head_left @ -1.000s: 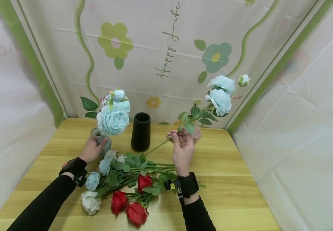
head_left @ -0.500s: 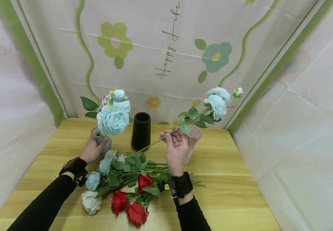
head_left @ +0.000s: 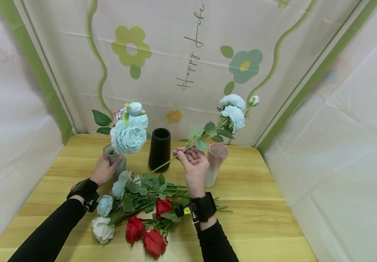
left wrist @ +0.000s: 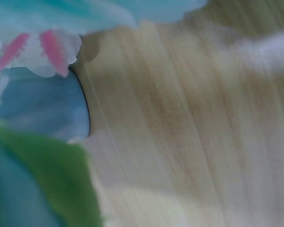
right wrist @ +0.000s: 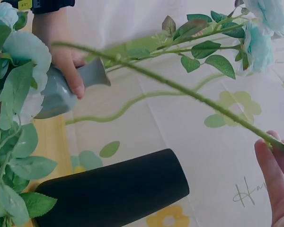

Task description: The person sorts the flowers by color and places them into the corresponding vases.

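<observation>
Clock read in the head view, black vase (head_left: 159,152) at the centre. Left hand (head_left: 104,171) just past 8 o'clock, wrapped round the grey vase (head_left: 120,168); thumb shows on the near side, remaining fingers mostly hidden. Potted spray (head_left: 128,136) stands in its mouth, pale blue blooms leaning to 1 o'clock, one dark leaf out at 10. Stems entering the neck are plain in the right wrist view.

Right hand (head_left: 195,168) between 3 and 4 o'clock, thumb and fingertips pinching the loose spray (head_left: 234,118) by its stem. From that hand, blue blooms and bud point to 1–2 o'clock, bare stem to 8, crossing in front of the black vase's foot. Loose spray is out of any vase; whether its low end touches the pile (head_left: 149,196), cannot tell.

Pink vase (head_left: 216,165) upright, just off the right hand at its 3 o'clock.

Pile lies at 6 o'clock on the table (head_left: 257,218): blue and white heads toward 7, three red roses (head_left: 154,243) nearest the wearer, stems toward 4–5. Printed cloth (head_left: 181,47) hangs at 12. Left wrist view largely blurred.
</observation>
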Action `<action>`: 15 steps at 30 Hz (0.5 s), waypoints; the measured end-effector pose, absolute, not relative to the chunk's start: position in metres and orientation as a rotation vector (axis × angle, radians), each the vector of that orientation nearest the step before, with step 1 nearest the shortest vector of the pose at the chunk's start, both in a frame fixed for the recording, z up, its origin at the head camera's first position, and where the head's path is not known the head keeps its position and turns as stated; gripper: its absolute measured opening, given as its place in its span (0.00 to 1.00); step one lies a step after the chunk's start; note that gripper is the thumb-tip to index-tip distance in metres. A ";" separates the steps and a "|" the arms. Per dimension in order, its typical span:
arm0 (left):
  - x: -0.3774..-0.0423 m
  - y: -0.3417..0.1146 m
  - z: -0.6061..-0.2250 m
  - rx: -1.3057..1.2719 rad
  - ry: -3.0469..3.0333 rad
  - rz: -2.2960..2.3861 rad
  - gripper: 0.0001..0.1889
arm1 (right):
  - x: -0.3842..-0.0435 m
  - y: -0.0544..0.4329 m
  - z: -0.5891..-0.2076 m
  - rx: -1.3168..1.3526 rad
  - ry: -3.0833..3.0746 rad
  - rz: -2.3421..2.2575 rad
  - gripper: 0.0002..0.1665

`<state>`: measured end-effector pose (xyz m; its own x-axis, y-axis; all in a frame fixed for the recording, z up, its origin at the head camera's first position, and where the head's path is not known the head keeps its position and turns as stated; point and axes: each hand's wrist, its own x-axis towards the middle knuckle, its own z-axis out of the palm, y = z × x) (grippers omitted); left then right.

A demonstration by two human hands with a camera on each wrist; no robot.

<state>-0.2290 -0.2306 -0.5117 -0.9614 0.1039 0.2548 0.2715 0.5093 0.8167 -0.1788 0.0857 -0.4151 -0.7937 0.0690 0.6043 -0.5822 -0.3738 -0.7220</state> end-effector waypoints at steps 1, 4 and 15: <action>-0.229 -0.231 -0.512 -0.322 -2.571 -1.441 0.33 | -0.179 0.084 -0.414 0.704 -1.443 2.201 0.14; -0.229 -0.232 -0.513 -0.319 -2.568 -1.443 0.33 | -0.181 0.078 -0.410 0.729 -1.407 2.221 0.14; -0.229 -0.234 -0.513 -0.302 -2.596 -1.448 0.36 | -0.238 0.051 -0.469 0.756 -1.390 2.129 0.17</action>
